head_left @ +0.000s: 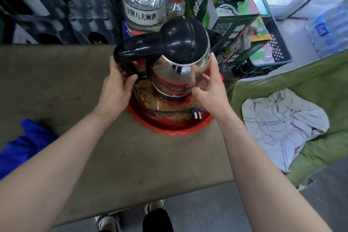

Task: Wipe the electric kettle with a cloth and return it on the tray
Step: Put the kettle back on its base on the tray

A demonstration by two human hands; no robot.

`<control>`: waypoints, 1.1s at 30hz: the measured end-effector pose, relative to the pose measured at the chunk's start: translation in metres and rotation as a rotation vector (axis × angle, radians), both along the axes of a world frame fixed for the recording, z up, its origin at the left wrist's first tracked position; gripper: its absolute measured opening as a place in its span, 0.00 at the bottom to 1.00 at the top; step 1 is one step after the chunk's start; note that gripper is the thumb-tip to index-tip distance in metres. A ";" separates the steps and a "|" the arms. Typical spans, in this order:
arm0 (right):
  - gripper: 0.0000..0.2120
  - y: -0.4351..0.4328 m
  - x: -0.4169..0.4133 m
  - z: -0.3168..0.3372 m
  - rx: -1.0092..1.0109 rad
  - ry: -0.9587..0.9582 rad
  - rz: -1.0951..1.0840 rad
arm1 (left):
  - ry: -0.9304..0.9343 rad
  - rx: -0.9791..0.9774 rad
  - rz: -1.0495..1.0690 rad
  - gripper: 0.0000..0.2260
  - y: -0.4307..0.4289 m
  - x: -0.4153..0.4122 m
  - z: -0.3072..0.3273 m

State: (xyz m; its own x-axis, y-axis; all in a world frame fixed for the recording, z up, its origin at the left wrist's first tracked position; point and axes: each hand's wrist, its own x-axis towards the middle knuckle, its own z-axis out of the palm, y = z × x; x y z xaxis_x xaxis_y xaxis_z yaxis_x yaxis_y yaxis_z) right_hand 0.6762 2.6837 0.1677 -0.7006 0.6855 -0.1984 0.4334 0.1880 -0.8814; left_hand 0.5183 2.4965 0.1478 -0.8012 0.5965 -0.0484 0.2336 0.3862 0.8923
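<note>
A steel electric kettle [177, 69] with a black lid and black handle stands on a red tray [175, 124] with a gold flower pattern. My left hand [116, 84] is wrapped around the kettle's black handle. My right hand [211, 84] rests with its fingers spread against the kettle's right side, near the base. The kettle's black cord and plug [196, 114] lie on the tray in front. A white cloth [282, 124] lies crumpled on a green cover to the right, away from both hands.
The tray sits on a brown table [75, 88]. Behind it stand a large clear jug [143, 2] with a red cap and green boxes [237, 28] in a black crate. A blue cloth [24, 143] lies at the left edge.
</note>
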 end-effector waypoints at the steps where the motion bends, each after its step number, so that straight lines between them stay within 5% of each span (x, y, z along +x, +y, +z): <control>1: 0.48 0.001 0.000 -0.001 -0.004 0.000 -0.010 | 0.009 0.003 -0.002 0.26 0.000 0.001 0.000; 11: 0.43 0.018 -0.002 0.000 0.037 -0.138 0.025 | 0.072 -0.087 -0.009 0.32 0.011 -0.003 -0.005; 18: 0.40 0.034 -0.005 -0.019 -0.014 -0.319 0.156 | -0.035 -0.102 0.044 0.27 0.015 -0.003 -0.017; 23: 0.23 0.043 -0.012 -0.023 -0.039 -0.285 0.106 | 0.007 -0.093 0.037 0.26 0.011 0.006 -0.017; 33: 0.21 0.047 0.000 -0.029 -0.113 -0.215 0.066 | 0.046 -0.053 -0.023 0.20 0.023 0.006 -0.005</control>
